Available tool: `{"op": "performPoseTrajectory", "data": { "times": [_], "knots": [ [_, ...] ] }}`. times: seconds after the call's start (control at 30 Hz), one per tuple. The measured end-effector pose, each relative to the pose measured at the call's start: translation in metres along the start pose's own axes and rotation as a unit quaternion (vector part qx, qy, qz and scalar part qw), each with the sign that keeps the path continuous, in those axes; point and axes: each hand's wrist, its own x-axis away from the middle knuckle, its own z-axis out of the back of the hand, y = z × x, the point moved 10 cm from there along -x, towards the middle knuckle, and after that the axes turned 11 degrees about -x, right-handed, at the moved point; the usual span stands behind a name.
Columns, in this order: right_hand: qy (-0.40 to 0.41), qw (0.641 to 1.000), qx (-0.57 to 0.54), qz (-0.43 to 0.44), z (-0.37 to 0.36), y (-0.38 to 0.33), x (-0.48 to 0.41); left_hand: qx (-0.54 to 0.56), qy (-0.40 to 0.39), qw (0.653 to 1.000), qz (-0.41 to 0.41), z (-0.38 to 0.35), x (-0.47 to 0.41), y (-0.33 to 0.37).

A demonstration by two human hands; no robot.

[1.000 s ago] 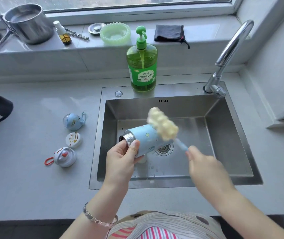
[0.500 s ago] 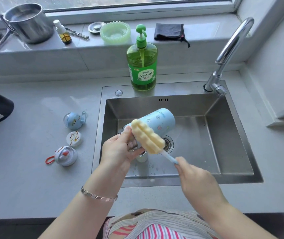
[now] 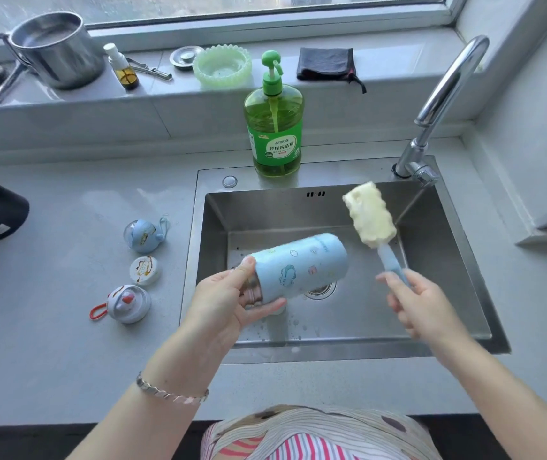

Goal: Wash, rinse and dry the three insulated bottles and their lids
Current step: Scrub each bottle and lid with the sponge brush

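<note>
Sponge brush (image 3: 370,215) now stands clear of the blue bottle (image 3: 302,263), its handle gripped by the right hand (image 3: 424,307). Left hand (image 3: 225,303) grips the bottle's neck over the sink (image 3: 265,210); contents unseen.

Three lids (image 3: 145,270) lie on the desk (image 3: 49,260), left of the sink (image 3: 298,207). The soap bottle (image 3: 275,134) stands behind the sink, with the tap (image 3: 444,88) to its right. Over the sink, the insulated bottle (image 3: 298,263) lies sideways, and the sponge brush (image 3: 370,215) is on its right.
</note>
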Motion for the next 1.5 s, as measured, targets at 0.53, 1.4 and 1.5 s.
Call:
{"op": "performPoseTrajectory", "data": {
  "times": [0.53, 1.4, 1.5],
  "knots": [
    [-0.151, 0.974, -0.136, -0.103, -0.043, 0.007, 0.015, -0.266, -0.151, 0.950, -0.071, -0.017, 0.011, 0.001],
    [-0.068, 0.935, 0.324, 0.128, -0.039, -0.034, 0.030, -0.249, -0.017, 0.935, -0.253, -0.002, 0.007, 0.013],
    [-0.051, 0.939, 0.316, 0.129, -0.033, -0.037, 0.026, -0.281, -0.014, 0.923, -0.263, -0.002, 0.006, 0.014]
  ]
}}
